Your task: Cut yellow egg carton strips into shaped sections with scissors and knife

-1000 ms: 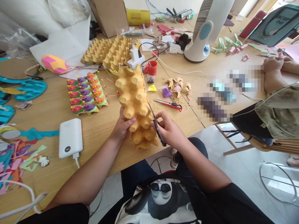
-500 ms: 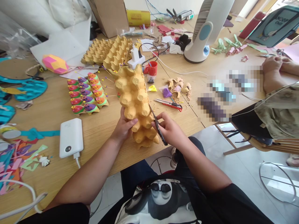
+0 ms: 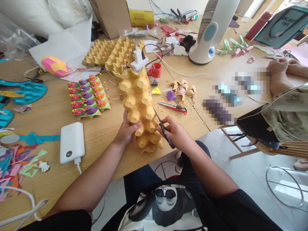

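A tan pulp egg carton [image 3: 141,106] is tilted up over the table's front edge, its cups facing me. My left hand [image 3: 127,128] grips its left side, the thumb pressed on a cup. In my right hand [image 3: 174,131], fingers closed, is a pair of dark-handled scissors [image 3: 166,134]. The scissors' blades point up and left against the carton's right edge; how far they are parted cannot be made out. Beyond the carton stands a red mug [image 3: 156,70]. Right of it lie a red utility knife [image 3: 174,108] and torn carton scraps [image 3: 184,89].
Painted egg-cup pieces [image 3: 88,96] with pins sit on the left, near a white power bank [image 3: 72,142]. More egg trays [image 3: 113,53] lie behind. A white fan [image 3: 207,41] stands at the back. Another person's hands [image 3: 279,70] rest at the right edge.
The scissors' handles have shifted slightly right and up, with the blades still at the carton's edge. The left hand keeps its hold. The whole view has drifted a little.
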Motion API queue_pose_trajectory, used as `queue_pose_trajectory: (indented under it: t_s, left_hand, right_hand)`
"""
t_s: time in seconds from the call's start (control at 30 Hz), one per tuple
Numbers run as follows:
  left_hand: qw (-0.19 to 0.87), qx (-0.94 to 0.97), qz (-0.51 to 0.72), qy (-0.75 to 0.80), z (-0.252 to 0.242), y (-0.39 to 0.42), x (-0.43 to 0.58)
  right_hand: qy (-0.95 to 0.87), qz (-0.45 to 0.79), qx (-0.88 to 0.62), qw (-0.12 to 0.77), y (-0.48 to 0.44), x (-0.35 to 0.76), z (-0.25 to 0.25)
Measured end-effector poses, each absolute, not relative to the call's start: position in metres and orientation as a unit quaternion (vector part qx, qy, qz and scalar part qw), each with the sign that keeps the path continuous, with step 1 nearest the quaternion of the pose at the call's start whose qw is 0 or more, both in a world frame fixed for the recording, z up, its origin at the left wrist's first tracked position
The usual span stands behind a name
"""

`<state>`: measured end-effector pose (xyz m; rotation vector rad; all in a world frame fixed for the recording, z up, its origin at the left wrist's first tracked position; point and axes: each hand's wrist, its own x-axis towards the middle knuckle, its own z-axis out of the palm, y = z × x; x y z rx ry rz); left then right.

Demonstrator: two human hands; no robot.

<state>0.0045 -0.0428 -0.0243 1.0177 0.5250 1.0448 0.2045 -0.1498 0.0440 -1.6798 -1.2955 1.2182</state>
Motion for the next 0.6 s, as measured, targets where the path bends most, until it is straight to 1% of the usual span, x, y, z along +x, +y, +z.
queue_pose_trajectory:
  t_s: [0.17, 0.33, 0.43, 0.6]
  left_hand:
    - [0.717, 0.458, 0.473, 0.230, -0.023, -0.042, 0.004]
    - [0.732, 0.455, 0.453, 0.229, -0.021, -0.043, 0.001]
    - [0.741, 0.453, 0.440, 0.227, -0.020, -0.043, -0.001]
    - [0.740, 0.447, 0.446, 0.231, -0.022, -0.042, -0.001]
  right_hand:
    - [-0.488, 0.497, -0.612, 0.375, -0.148, 0.206, 0.036]
    - [-0.425, 0.596, -0.513, 0.447, -0.150, 0.208, 0.030]
    - [-0.404, 0.624, -0.470, 0.475, -0.153, 0.210, 0.027]
    - [-0.425, 0.619, -0.461, 0.473, -0.158, 0.210, 0.024]
